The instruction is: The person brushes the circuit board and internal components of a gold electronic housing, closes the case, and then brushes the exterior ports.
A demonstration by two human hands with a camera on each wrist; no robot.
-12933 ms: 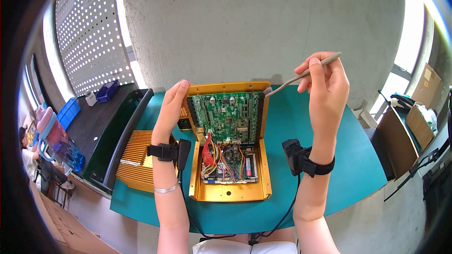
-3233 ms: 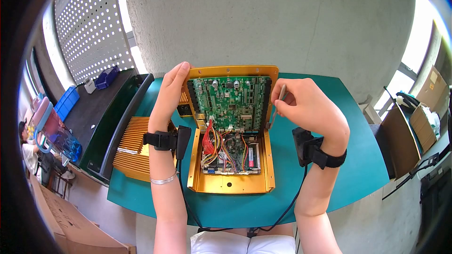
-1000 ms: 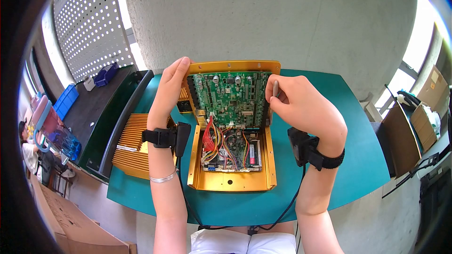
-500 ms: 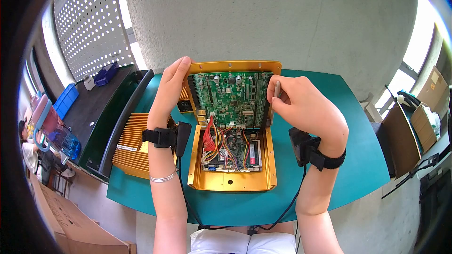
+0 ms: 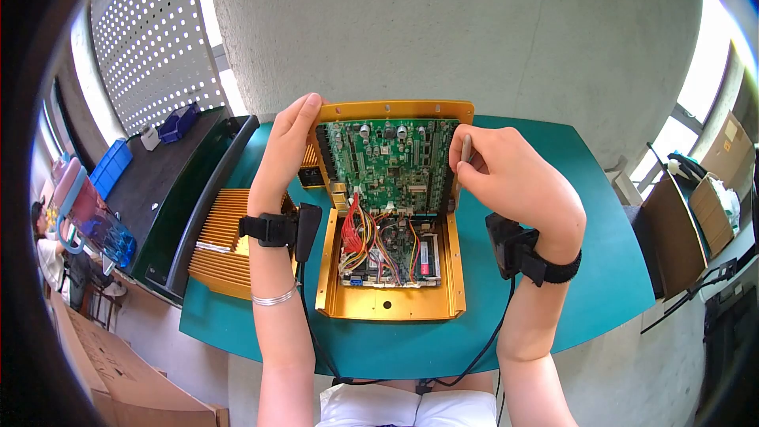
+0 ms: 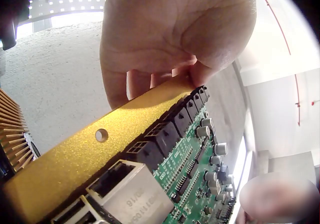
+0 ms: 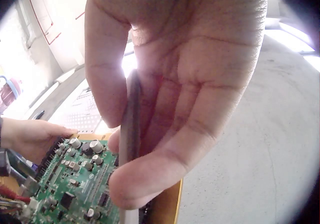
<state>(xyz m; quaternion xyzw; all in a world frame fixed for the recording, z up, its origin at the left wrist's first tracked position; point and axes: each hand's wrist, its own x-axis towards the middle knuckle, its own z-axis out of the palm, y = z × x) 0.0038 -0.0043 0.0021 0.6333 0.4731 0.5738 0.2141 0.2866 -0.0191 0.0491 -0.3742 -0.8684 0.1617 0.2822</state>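
Note:
A gold metal case (image 5: 348, 307) stands opened on the table, its raised gold panel (image 5: 411, 109) carrying a green circuit board (image 5: 387, 166). My left hand (image 5: 286, 146) grips the panel's upper left edge, fingers behind and thumb in front, seen also in the left wrist view. In my right hand (image 5: 518, 178) a slim grey brush (image 5: 466, 147) is pinched between thumb and fingers, beside the board's right edge. The right wrist view shows the brush handle (image 7: 131, 119) pointing down; its tip is hidden. Red, yellow and black wires (image 5: 353, 237) run from the board into the lower case.
A gold finned housing (image 5: 221, 269) lies left of the case on the green table (image 5: 553, 308). Farther left stands a dark bench (image 5: 182, 182) with blue bins (image 5: 112, 170) and a bottle (image 5: 95, 217). Cables from the wrist cameras hang over the table's front edge.
From the upper right corner of the panel, my right hand has come down along its right side with the brush. Over the last second both hands hardly move; the left keeps its grip.

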